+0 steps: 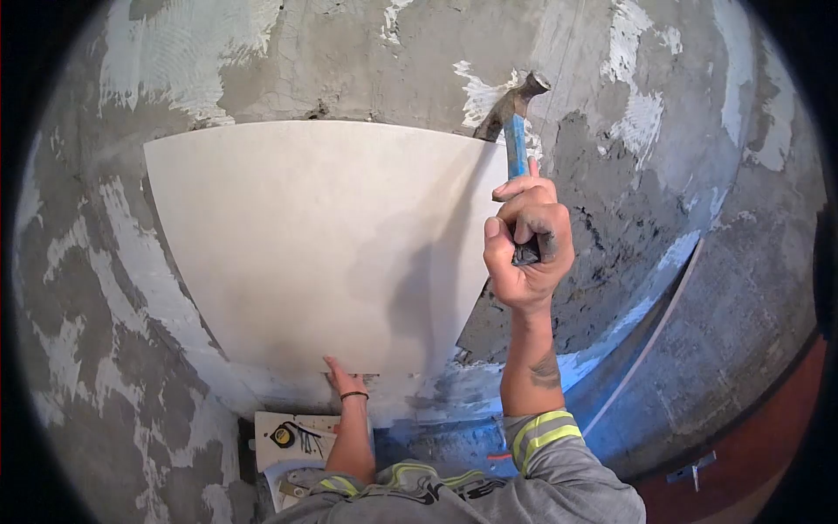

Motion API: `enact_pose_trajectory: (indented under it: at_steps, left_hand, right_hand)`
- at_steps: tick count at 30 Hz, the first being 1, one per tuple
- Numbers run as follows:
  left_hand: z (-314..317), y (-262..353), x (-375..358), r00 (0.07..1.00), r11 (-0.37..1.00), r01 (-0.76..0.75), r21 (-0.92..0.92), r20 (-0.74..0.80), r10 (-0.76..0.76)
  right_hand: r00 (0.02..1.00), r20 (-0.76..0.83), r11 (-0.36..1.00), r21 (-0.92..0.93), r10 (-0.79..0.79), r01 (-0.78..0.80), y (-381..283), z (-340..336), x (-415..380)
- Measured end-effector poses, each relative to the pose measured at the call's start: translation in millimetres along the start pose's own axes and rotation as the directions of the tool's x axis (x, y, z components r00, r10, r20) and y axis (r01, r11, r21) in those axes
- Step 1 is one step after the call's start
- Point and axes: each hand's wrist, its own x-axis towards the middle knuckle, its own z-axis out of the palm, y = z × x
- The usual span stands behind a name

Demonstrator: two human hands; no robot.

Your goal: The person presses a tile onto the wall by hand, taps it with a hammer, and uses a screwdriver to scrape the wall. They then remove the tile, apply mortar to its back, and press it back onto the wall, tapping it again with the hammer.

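Note:
My right hand point(534, 236) is raised in front of the wall, fingers wrapped round the handle of a claw hammer point(515, 140). The hammer has a worn metal head and a blue handle; its dark grip end shows beneath my fingers. Its head points up, overlapping the top right corner of a large white tile point(323, 236) set against the wall. Low down, my left hand point(346, 381) holds the tile's bottom edge, one digit stretched up over its face and the other fingers mostly hidden. Shadows of the hammer and my arm fall across the tile.
Rough grey wall point(602, 201) with white adhesive smears surrounds the tile, with bare mortar at its right. Below, a pale work surface point(266, 428) carries a black-and-yellow tape measure point(284, 435) and small dark items. A reddish-brown door point(751, 445) with a metal handle stands at lower right.

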Motion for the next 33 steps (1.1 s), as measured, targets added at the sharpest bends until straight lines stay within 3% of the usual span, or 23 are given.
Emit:
enact_pose_trajectory:
  at_steps: [2, 6, 8, 9, 11, 12, 14, 15, 16, 18, 19, 21, 22, 24, 26, 28, 30, 33]
  left_hand:
    - [6.9, -0.6, -6.3, 0.996, 0.999, -0.040, 0.006, -0.080, 0.041]
    - [-3.6, -3.3, 4.2, 0.998, 1.000, -0.010, 0.017, -0.061, 0.011]
    - [-6.6, -2.0, 6.6, 0.997, 0.998, 0.052, 0.030, -0.058, -0.051]
    - [-20.0, -10.7, 19.9, 0.997, 0.999, 0.032, 0.013, -0.075, -0.031]
    - [-60.6, -34.1, 52.3, 0.986, 0.915, -0.140, 0.378, 0.141, 0.093]
    - [-51.9, -23.2, 41.1, 0.986, 0.918, -0.153, 0.366, 0.117, 0.118]
    - [-5.8, 1.4, 6.7, 0.987, 0.995, 0.089, -0.051, -0.127, -0.094]
    - [-5.6, 0.1, 9.0, 0.986, 0.995, 0.071, -0.065, -0.148, -0.080]
    - [-6.9, -1.8, 10.4, 0.989, 0.998, 0.048, -0.032, -0.140, -0.052]
    - [-15.1, -8.3, 14.9, 0.985, 0.999, 0.025, -0.026, -0.171, -0.029]
    - [-18.7, -9.4, 20.0, 0.993, 0.999, 0.041, -0.017, -0.115, -0.042]
    - [-24.4, -6.2, 12.3, 0.995, 0.999, 0.050, -0.019, -0.087, -0.052]
    - [-20.4, 0.3, 6.9, 0.994, 0.997, 0.071, 0.020, -0.080, -0.069]
    - [-13.2, 6.7, 7.5, 0.995, 0.997, 0.070, 0.042, -0.071, -0.067]
    - [-11.9, 7.8, 3.8, 0.993, 0.987, 0.077, 0.144, -0.104, -0.062]
    - [-11.8, 6.9, 1.2, 0.992, 0.991, 0.059, 0.124, -0.117, -0.045]
    - [-8.3, 7.9, 2.8, 0.992, 0.995, 0.032, 0.096, -0.124, -0.020]
    - [-14.4, 10.8, 8.4, 0.993, 0.982, 0.053, 0.182, -0.112, -0.033]
  right_hand:
    - [1.000, 0.027, 1.000, 0.005, -0.011, 0.011, 1.4, -2.1, 0.9]
    - [0.999, 0.003, 0.995, 0.088, 0.046, -0.046, -5.4, -2.4, -3.6]
    - [0.948, -0.022, 0.930, -0.189, 0.318, -0.316, -29.9, -3.3, -4.5]
    - [0.840, -0.050, 0.828, -0.149, 0.540, -0.541, -40.7, -3.3, -9.7]
    - [0.654, -0.022, 0.649, 0.146, 0.756, -0.746, -61.6, 4.1, -2.6]
    - [0.552, 0.029, 0.515, 0.321, 0.833, -0.795, -68.6, 6.8, 0.8]
    - [0.404, 0.331, 0.137, 0.605, 0.852, -0.784, -59.8, -8.5, 3.6]
    - [0.296, 0.337, -0.031, 0.705, 0.894, -0.709, -55.7, -4.6, 5.7]
    - [0.255, 0.369, -0.078, 0.689, 0.894, -0.721, -51.0, 1.5, 10.1]
    - [0.364, 0.237, 0.120, 0.669, 0.901, -0.734, -42.7, 17.9, 1.7]
    - [0.351, 0.278, 0.092, 0.652, 0.894, -0.752, -33.6, 33.5, -5.9]
    - [0.490, -0.085, 0.464, 0.494, 0.868, -0.735, -17.9, 62.7, -21.1]
    - [0.491, -0.056, 0.450, 0.501, 0.869, -0.739, -18.7, 68.0, -21.7]
    - [0.597, 0.028, 0.506, 0.498, 0.802, -0.704, -23.0, 76.0, -14.7]
    - [0.597, 0.125, 0.484, 0.467, 0.792, -0.740, -32.3, 83.0, -0.2]
    - [0.514, 0.397, 0.330, 0.445, 0.761, -0.832, -38.7, 102.5, 21.3]
    - [0.501, 0.525, 0.284, 0.441, 0.688, -0.851, -45.5, 134.0, 44.2]
    - [0.485, 0.592, 0.250, 0.435, 0.644, -0.865, -62.8, 180.1, 78.5]
